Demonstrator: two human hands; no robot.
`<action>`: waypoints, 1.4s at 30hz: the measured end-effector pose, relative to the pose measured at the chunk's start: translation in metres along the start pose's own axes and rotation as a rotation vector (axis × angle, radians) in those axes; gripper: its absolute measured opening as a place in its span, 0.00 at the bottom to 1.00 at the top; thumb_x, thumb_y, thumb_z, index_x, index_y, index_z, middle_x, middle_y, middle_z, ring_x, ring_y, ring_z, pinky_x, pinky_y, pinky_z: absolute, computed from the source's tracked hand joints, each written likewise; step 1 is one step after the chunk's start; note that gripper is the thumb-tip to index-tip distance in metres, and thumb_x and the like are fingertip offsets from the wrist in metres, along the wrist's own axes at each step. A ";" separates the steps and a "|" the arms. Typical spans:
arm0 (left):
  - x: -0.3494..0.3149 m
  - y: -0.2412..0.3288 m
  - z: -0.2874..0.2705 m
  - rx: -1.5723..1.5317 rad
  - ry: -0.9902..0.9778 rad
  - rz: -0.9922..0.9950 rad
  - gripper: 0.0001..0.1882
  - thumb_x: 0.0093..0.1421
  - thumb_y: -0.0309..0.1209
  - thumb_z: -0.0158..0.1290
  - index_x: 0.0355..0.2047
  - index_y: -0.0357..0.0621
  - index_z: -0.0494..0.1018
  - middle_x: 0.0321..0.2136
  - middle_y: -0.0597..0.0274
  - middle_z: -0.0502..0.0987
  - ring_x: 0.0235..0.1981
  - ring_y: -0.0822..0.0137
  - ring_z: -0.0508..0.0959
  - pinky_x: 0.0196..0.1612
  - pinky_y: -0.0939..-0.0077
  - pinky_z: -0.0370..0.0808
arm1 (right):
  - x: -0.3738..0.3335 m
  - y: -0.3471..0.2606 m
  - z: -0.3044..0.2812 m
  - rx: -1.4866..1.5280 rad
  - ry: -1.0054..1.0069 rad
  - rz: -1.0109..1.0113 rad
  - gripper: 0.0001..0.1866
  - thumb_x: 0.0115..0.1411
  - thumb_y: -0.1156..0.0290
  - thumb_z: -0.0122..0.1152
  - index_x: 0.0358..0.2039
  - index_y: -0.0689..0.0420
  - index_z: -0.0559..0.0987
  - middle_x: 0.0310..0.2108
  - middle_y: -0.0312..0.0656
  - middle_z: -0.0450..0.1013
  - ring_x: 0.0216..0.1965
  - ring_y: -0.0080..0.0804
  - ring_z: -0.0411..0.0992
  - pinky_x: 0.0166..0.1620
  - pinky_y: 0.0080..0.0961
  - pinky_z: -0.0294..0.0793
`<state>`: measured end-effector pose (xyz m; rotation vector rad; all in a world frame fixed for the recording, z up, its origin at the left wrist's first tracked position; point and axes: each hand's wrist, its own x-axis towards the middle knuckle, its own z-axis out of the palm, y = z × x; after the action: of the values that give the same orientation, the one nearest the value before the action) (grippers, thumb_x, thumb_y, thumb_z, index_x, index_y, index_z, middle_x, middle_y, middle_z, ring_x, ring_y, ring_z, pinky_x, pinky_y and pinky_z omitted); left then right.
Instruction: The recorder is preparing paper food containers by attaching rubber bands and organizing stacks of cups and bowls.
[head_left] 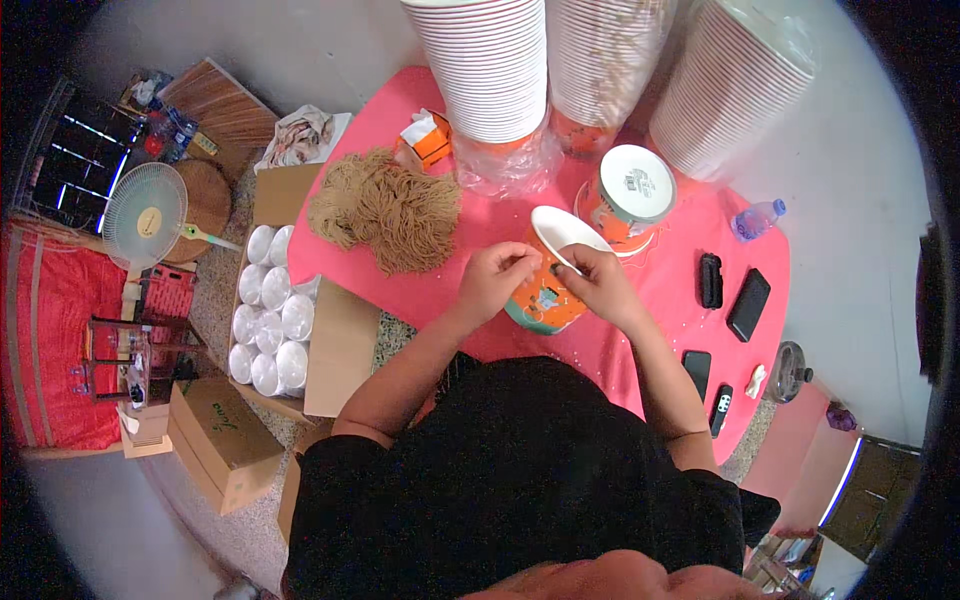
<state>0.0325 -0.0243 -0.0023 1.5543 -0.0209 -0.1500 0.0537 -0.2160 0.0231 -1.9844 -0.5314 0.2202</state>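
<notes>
In the centre of the frame, your left hand [500, 278] and right hand [603, 278] meet at an orange paper bucket [548, 305], tilted on the pink table [600, 365], its white mouth facing up. The step in hand looks like fine fingertip work on its side, just below the rim. Fingers bend inward on both hands; I cannot tell whether either grip pinches anything. The next move likely calls for a steady bucket and small, matched finger movements. A heap of tan string [400, 210] lies at upper left; an upturned bucket [632, 198] sits upper right.
</notes>
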 end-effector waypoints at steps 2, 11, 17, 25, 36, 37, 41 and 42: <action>-0.002 -0.001 -0.001 -0.014 -0.024 0.017 0.07 0.56 0.24 0.51 0.34 0.35 0.74 0.27 0.64 0.77 0.26 0.77 0.75 0.29 0.85 0.72 | 0.000 0.000 0.000 -0.001 0.002 -0.008 0.08 0.54 0.71 0.56 0.33 0.61 0.75 0.20 0.44 0.72 0.19 0.29 0.69 0.24 0.27 0.67; -0.004 0.004 0.006 0.173 0.087 0.177 0.15 0.52 0.22 0.53 0.40 0.38 0.64 0.24 0.61 0.75 0.25 0.74 0.75 0.30 0.79 0.72 | 0.000 -0.013 0.001 -0.049 -0.010 0.017 0.08 0.54 0.70 0.56 0.33 0.60 0.75 0.21 0.46 0.73 0.20 0.34 0.71 0.25 0.30 0.68; -0.002 0.005 0.006 0.262 0.096 0.245 0.16 0.50 0.21 0.53 0.39 0.39 0.61 0.21 0.59 0.74 0.24 0.72 0.75 0.29 0.77 0.72 | 0.001 -0.020 0.002 -0.119 -0.023 -0.017 0.09 0.53 0.71 0.56 0.34 0.61 0.76 0.22 0.48 0.73 0.21 0.37 0.72 0.26 0.32 0.69; -0.003 0.003 0.001 0.283 0.073 0.198 0.16 0.49 0.21 0.55 0.36 0.39 0.61 0.19 0.59 0.74 0.22 0.70 0.76 0.27 0.76 0.72 | 0.001 -0.023 0.006 -0.063 -0.064 0.015 0.10 0.53 0.71 0.55 0.35 0.61 0.76 0.23 0.50 0.73 0.23 0.42 0.73 0.28 0.33 0.70; -0.010 0.012 -0.009 0.449 0.054 0.145 0.16 0.48 0.25 0.56 0.36 0.42 0.63 0.20 0.55 0.75 0.24 0.60 0.78 0.27 0.69 0.72 | -0.001 -0.017 0.016 -0.019 -0.119 -0.063 0.10 0.52 0.72 0.55 0.35 0.61 0.76 0.25 0.53 0.73 0.26 0.47 0.73 0.31 0.36 0.71; -0.012 0.011 -0.011 0.476 0.048 0.139 0.16 0.48 0.25 0.56 0.36 0.42 0.63 0.21 0.56 0.76 0.24 0.60 0.78 0.27 0.68 0.71 | -0.002 -0.018 0.016 -0.019 -0.151 -0.038 0.10 0.52 0.72 0.55 0.36 0.61 0.76 0.26 0.53 0.73 0.27 0.47 0.73 0.31 0.35 0.71; -0.018 0.023 -0.011 0.542 0.048 0.086 0.15 0.48 0.26 0.56 0.35 0.43 0.65 0.22 0.57 0.76 0.25 0.60 0.78 0.27 0.67 0.71 | -0.002 -0.024 0.015 -0.086 -0.216 -0.040 0.10 0.55 0.72 0.53 0.36 0.61 0.76 0.26 0.51 0.73 0.26 0.41 0.73 0.32 0.32 0.71; -0.020 0.024 -0.011 0.541 0.047 0.086 0.15 0.48 0.26 0.56 0.35 0.43 0.65 0.22 0.57 0.76 0.25 0.60 0.78 0.27 0.67 0.71 | -0.002 -0.020 0.016 0.050 -0.208 -0.056 0.09 0.57 0.71 0.52 0.35 0.62 0.76 0.26 0.47 0.74 0.25 0.36 0.72 0.31 0.30 0.71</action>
<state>0.0162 -0.0111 0.0226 2.0931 -0.0975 -0.0389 0.0403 -0.1961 0.0337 -1.9064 -0.7071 0.4043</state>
